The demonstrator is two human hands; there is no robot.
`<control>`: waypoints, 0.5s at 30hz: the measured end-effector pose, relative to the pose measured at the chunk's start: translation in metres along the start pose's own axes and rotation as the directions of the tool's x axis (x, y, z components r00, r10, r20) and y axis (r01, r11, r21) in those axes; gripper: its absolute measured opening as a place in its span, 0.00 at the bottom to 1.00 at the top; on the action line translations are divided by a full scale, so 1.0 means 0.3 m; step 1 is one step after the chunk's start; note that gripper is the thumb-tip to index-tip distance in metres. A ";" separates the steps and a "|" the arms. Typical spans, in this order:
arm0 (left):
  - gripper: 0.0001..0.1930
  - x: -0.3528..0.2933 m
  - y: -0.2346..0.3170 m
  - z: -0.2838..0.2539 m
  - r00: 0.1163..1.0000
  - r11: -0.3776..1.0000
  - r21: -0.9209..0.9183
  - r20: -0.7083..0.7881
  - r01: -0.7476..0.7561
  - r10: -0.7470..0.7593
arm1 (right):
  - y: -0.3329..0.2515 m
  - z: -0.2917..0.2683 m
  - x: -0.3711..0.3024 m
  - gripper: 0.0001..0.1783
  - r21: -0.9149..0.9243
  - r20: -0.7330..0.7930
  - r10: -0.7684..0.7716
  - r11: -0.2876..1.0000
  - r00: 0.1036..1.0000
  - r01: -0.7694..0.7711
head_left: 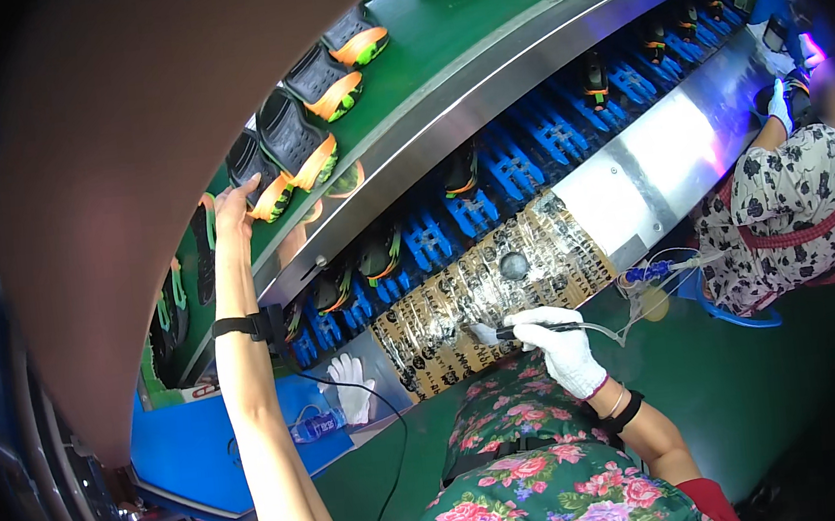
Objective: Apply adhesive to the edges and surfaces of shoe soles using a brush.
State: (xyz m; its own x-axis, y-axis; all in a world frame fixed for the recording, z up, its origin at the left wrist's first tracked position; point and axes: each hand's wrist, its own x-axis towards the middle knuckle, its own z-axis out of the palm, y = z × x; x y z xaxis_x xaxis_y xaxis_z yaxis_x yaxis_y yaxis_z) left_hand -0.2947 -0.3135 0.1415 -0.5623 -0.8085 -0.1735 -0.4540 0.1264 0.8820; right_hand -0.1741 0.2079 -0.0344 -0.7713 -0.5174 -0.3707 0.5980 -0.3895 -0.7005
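- While a brush (507,333) is pinched in the gloved right grip (563,351), a black-and-orange shoe (251,158) is touched by the bare left grip (232,210); whether it is clasped cannot be told.
- Beside that shoe, more shoes (293,135) are lined up on a green belt (475,24).
- Under the brush, the tabletop (461,291) is covered in brown wrapping.
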 end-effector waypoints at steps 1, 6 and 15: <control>0.17 -0.033 0.023 0.052 1.000 0.997 -0.070 -0.007 -0.013 0.012 | 0.000 0.000 0.002 0.12 -0.009 0.006 -0.003 1.000 1.000 0.004; 0.20 -0.010 0.108 0.246 0.998 0.983 -0.181 0.057 0.033 -0.023 | -0.018 -0.001 0.023 0.12 0.005 -0.038 0.018 1.000 0.999 -0.018; 0.18 0.125 0.119 0.510 0.922 0.976 -0.177 0.342 -0.128 0.183 | -0.041 -0.009 -0.002 0.11 0.019 -0.106 -0.004 1.000 0.994 0.006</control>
State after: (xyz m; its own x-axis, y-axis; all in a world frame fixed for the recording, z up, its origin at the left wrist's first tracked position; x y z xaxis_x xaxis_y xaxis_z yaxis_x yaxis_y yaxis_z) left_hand -0.4378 -0.2513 0.0994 -0.8379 -0.5253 -0.1484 -0.2488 0.1256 0.9604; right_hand -0.1815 0.2152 -0.0271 -0.7925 -0.4323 -0.4302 0.5972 -0.4069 -0.6912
